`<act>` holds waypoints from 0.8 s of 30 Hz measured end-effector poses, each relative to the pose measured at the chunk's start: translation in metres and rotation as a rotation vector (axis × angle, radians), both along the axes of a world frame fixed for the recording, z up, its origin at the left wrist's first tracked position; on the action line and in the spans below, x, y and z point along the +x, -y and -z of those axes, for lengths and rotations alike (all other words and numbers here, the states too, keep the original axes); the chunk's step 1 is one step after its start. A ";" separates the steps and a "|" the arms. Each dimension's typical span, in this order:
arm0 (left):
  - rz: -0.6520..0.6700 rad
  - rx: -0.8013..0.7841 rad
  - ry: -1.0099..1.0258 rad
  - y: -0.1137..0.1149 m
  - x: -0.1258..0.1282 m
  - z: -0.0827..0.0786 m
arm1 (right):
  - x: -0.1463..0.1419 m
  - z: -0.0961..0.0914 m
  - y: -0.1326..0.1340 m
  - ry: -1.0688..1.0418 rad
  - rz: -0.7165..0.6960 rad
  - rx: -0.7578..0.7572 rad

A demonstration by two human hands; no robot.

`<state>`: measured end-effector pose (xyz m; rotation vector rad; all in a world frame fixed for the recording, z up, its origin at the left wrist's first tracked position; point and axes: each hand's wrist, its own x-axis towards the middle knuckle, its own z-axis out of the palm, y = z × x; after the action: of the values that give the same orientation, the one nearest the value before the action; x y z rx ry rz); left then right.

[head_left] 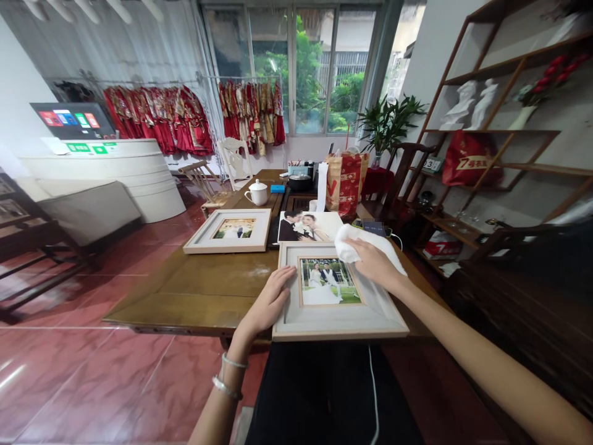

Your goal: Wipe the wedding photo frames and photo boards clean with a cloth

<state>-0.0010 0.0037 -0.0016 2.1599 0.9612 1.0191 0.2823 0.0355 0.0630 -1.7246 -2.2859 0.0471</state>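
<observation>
A light picture frame (389, 324) with a wedding photo (330, 279) behind its wide pale border lies at the table's near edge. My left hand (269, 301) holds the left side of this frame, fingers along the rim. In my right hand (370, 259) is a bunched white cloth (348, 240), which lies over the frame's upper right corner; part of that corner is hidden. Just beyond the frame is a loose couple's photo print (331, 224). A second picture frame (199, 244) of the same style lies farther left.
On the brown wooden table (194, 296) stand a lidded white mug (258, 193), a blue box (278, 188), a black pot (300, 182) and a red-and-tan paper bag (343, 185). A device with a lit display (373, 227) sits right of the print. A white cable (373, 383) hangs in front.
</observation>
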 end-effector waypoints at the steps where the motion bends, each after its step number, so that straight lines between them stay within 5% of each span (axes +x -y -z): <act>1: -0.001 -0.002 -0.001 0.000 0.000 0.000 | -0.006 0.002 -0.010 -0.001 -0.006 0.004; 7: -0.003 -0.004 -0.009 -0.001 0.000 0.001 | -0.051 0.009 -0.010 0.013 -0.256 -0.071; 12: -0.016 -0.001 0.001 -0.001 0.000 0.003 | -0.065 0.004 0.050 -0.037 -0.513 -0.198; 17: -0.014 0.007 0.009 -0.001 0.001 0.004 | -0.038 -0.023 0.115 -0.081 -0.735 -0.395; 20: -0.018 -0.003 -0.006 -0.001 0.001 0.002 | -0.015 -0.035 0.133 -0.063 -0.694 -0.462; 24: -0.007 -0.021 -0.017 0.001 0.000 -0.001 | 0.010 -0.027 0.121 0.024 -0.432 -0.388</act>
<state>-0.0006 0.0029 -0.0002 2.1521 0.9832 0.9911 0.2920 -0.0860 0.0905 -1.3445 -2.7636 0.5932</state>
